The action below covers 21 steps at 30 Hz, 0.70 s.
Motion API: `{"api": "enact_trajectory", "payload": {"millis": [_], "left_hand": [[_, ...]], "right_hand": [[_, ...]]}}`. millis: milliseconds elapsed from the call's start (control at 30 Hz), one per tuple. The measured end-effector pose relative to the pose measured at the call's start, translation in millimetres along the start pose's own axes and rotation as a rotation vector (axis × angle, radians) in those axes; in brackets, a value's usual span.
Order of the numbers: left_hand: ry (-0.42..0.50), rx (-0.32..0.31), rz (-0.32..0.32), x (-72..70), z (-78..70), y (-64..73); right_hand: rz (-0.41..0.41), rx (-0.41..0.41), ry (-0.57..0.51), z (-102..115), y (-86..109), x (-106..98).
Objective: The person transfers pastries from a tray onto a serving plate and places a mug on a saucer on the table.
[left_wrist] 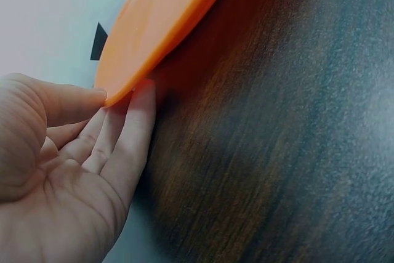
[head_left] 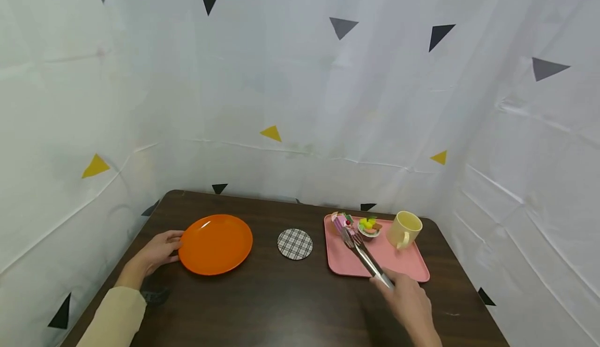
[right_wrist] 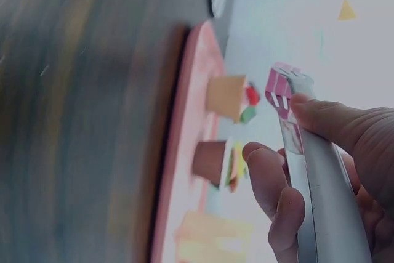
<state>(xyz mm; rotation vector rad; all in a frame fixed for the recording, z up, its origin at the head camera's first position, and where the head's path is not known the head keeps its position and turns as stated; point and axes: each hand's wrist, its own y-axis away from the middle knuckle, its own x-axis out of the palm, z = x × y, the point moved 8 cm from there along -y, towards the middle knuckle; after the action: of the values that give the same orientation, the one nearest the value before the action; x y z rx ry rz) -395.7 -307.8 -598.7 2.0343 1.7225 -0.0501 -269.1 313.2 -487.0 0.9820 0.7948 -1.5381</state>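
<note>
My left hand (head_left: 159, 253) pinches the near-left rim of an orange plate (head_left: 215, 244), thumb at the edge and fingers underneath, as the left wrist view shows. My right hand (head_left: 407, 300) grips metal tongs (head_left: 367, 261) by the handle. Between the slotted tips is a small pink and purple striped piece (right_wrist: 280, 84), like a toy cake slice. It is held above a pink tray (head_left: 335, 263). On the tray stand a cupcake in a tan cup with red and green topping (right_wrist: 225, 98), a brown cup with yellow and green topping (right_wrist: 210, 161), and a yellow mug (head_left: 405, 228).
A round checked coaster (head_left: 295, 244) lies on the dark wooden table (head_left: 281, 305) between plate and tray. White curtains (head_left: 281, 76) with printed triangles surround the table's back and sides.
</note>
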Motion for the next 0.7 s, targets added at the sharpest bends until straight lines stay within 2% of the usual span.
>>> {"api": "enact_trajectory", "payload": {"millis": [267, 467, 700], "left_hand": [[0.029, 0.043, 0.016, 0.2, 4.7, -0.5], [0.035, 0.04, -0.001, -0.2, 6.6, -1.0], [0.048, 0.044, -0.016, -0.5, 7.2, -1.8]], "right_hand": [[-0.046, -0.08, -0.044, 43.2, -1.5, 3.2], [-0.081, -0.156, -0.057, 79.3, -8.8, 10.6], [-0.086, -0.2, -0.08, 113.9, -16.9, 28.3]]}}
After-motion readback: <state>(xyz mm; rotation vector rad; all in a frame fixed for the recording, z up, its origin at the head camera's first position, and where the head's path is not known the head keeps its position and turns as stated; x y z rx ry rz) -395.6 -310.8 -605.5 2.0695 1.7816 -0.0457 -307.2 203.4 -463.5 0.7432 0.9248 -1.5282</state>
